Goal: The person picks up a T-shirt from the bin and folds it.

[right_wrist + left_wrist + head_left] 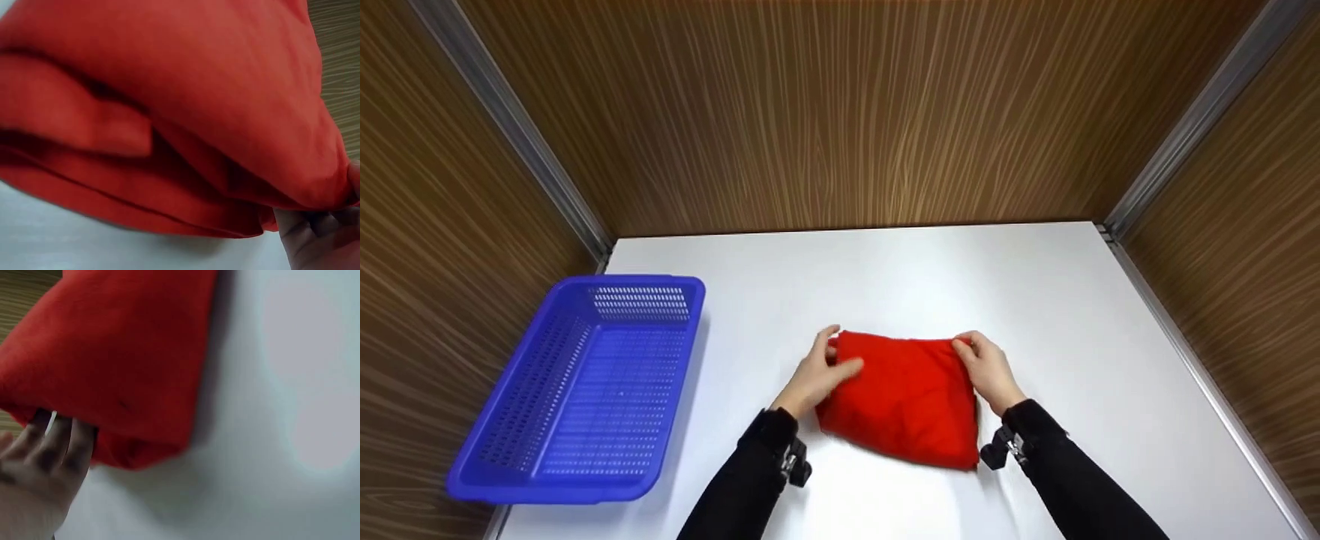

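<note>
A folded red cloth (900,390) lies on the white table between both hands, with several loose layers along its edges. At its left side is my left hand (816,375). Its thumb is spread over the top of the cloth, and in the left wrist view its fingers (53,444) reach under the fold, their tips hidden. My right hand (988,369) pinches the far right corner between thumb and fingers. The right wrist view shows the right hand (320,242) at that corner, with the stacked layers of the cloth (236,112) beside it.
A blue perforated plastic basket (574,487) stands on the left part of the white table (825,277). Wood-grain panels (847,112) rise at the back and on both sides, with metal strips (1192,360) along their edges.
</note>
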Motion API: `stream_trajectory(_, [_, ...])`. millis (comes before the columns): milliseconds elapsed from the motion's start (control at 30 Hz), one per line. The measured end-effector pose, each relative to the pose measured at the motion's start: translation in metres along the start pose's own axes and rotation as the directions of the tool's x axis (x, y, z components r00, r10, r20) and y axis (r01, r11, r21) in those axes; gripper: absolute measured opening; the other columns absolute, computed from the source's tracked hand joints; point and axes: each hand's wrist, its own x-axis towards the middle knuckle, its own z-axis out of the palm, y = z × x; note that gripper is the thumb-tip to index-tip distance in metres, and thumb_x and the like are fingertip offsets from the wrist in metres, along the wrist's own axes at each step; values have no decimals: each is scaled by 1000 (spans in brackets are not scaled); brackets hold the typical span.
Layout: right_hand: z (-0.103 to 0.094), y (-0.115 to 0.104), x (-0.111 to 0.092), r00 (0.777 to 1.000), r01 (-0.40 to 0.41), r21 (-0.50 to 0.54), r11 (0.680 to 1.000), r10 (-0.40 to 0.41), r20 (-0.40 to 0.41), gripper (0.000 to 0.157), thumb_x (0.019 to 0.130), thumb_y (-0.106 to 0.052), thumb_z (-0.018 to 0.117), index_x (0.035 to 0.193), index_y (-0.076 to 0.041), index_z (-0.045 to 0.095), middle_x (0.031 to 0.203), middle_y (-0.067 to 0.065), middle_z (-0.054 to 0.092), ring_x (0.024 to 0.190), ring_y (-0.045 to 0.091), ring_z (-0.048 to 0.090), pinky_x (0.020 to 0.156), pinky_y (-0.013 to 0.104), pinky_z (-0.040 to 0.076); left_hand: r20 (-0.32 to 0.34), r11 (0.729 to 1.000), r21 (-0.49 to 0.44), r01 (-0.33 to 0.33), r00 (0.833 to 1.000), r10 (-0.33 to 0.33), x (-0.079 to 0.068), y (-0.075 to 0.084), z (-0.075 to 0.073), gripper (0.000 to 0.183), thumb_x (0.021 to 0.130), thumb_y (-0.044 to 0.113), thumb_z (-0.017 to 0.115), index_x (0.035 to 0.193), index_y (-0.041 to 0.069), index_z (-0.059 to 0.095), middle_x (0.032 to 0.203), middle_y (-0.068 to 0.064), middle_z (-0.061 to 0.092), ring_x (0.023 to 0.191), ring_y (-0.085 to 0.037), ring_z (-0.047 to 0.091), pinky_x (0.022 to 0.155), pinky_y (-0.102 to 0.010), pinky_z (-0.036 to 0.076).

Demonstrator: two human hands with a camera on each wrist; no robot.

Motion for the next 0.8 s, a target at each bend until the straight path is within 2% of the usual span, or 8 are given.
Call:
stream_trajectory(133, [6,2,7,999,29,-62,998,-30,-20,20,102,-18,54,110,-3,63,104,14,65,96,27,55,85,38,41,137,999,45,-21,990,15,-15,-17,-2,94,85,25,75,158,26,16,144,-19,44,122,-32,50,98,-50,41])
stream_trajectory(267, [11,6,14,996,69,-126,990,-74,-40,19,102,-17,52,109,-3,62,108,17,65,101,31,58,89,43,42,88,974,178,-142,988,128,-27,-31,1,77,92,11,66,156,19,23,141,-22,49,121,-30,53,99,-46,42])
stream_trajectory(333, [14,8,16,993,100,-167,981,-110,-47,18,102,-16,53,107,-2,63,107,17,66,100,33,59,89,45,43,51,917,328,-227,974,223,-34,-37,6,70,95,9,62,155,19,27,138,-18,51,110,-30,60,91,-42,47])
stream_trajectory(433, [18,8,16,984,147,-212,966,-164,-65,16,101,-16,54,106,-2,62,103,18,67,97,36,62,87,48,44,14,752,574,-323,922,386,-42,-46,18,66,94,5,62,153,17,34,117,-11,58,71,-26,63,67,-34,51])
stream_trajectory(500, [19,7,14,979,170,-220,961,-190,-73,18,101,-16,55,110,-2,60,104,20,68,97,38,63,87,50,45,-1,622,712,-326,885,466,-46,-50,26,64,90,2,62,149,17,41,107,-9,53,59,-23,54,58,-30,44])
stream_trajectory(633, [22,4,5,956,277,-299,913,-293,-8,32,100,-17,57,129,-2,54,125,25,60,112,41,58,94,53,43,19,375,896,-237,865,502,-48,-58,33,59,87,4,60,144,18,50,134,-14,44,94,-30,55,78,-37,41])
stream_trajectory(733, [25,5,-9,915,397,-482,781,-377,143,49,99,-24,58,143,-4,48,151,21,38,132,45,41,105,59,32,87,199,959,-202,879,469,-49,-62,30,50,94,19,55,144,14,50,153,-11,35,131,-38,39,101,-53,34])
stream_trajectory(800, [27,10,-19,890,446,-606,659,-397,224,55,99,-33,57,146,-8,46,158,16,24,139,47,27,108,64,22,117,145,969,-200,888,444,-49,-65,27,51,99,31,48,146,12,47,155,-8,36,141,-39,28,108,-59,25])
